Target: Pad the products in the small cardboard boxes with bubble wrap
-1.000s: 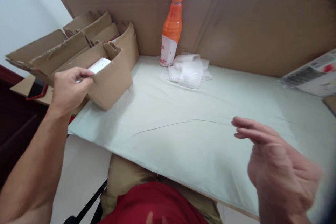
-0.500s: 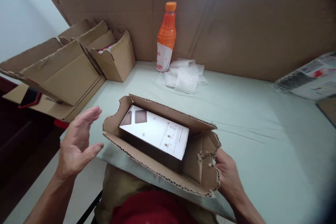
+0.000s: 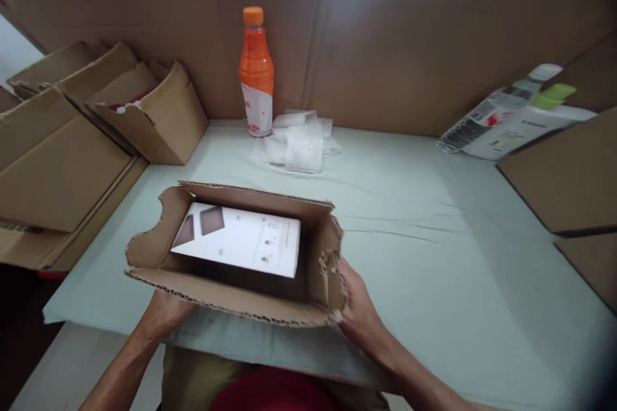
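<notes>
An open-topped cardboard box [image 3: 241, 302] with rough-cut edges is in front of me, over the near part of the table. Inside it lies a white printed carton [image 3: 245, 241] with brown squares at one end and small diagrams at the other. My right hand [image 3: 354, 298] grips the box's right end, its fingers partly behind the cardboard. Under the near left side, my left hand [image 3: 171, 311] holds the box from below; its fingertips are hidden by the box wall.
An orange bottle [image 3: 256, 70] stands at the back beside folded bubble wrap [image 3: 303, 144]. Cardboard bins [image 3: 62, 160] line the left, one small bin [image 3: 168, 122] with things inside. At right, a clear bottle [image 3: 501, 106] and a white bottle [image 3: 525, 131] lean behind cardboard [image 3: 569, 167].
My left hand, open and apart from the box before, has come under its near left side. The box has turned slightly, and the view has swung to the right.
</notes>
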{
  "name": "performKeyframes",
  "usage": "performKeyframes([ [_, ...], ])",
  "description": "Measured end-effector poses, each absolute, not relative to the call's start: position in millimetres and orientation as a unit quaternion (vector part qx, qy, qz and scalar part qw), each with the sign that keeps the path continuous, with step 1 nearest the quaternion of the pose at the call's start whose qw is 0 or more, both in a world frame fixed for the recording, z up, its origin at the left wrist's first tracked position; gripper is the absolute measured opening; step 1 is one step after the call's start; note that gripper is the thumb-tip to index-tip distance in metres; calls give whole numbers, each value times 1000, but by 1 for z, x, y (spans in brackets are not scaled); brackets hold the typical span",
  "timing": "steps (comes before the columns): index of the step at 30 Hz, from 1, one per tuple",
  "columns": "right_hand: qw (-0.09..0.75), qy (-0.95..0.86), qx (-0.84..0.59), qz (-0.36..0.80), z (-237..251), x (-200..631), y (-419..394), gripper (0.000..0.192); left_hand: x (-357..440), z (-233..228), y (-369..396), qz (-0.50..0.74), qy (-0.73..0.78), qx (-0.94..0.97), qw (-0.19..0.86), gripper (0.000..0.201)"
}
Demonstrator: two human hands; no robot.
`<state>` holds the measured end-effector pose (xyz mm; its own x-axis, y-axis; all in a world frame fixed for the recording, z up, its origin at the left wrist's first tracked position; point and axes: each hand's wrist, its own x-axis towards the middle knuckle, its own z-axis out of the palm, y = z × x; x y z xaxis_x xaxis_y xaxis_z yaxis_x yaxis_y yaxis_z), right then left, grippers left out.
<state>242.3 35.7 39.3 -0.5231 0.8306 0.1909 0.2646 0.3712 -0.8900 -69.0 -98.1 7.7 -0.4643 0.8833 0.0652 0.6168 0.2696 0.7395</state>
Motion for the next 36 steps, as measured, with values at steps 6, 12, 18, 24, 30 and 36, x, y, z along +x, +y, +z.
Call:
performKeyframes([
  [6,369,-729,-345,463,43,203,111,43,-68,24,-23,462,754,392,254,47],
  [12,373,-694,-345,511,24,214,179,35,-57,9,22,526,732,348,258,62],
  [18,408,-674,-411,459,21,217,266,24,-54,-21,9,524,754,342,201,46],
  [24,420,-635,-396,513,24,178,303,15,-58,-32,8,535,755,329,187,48],
  [30,500,-567,-389,526,65,214,298,30,-46,-21,15,564,718,344,218,47],
  [36,500,-510,-422,558,97,266,262,29,-54,-14,18,559,704,377,226,46],
])
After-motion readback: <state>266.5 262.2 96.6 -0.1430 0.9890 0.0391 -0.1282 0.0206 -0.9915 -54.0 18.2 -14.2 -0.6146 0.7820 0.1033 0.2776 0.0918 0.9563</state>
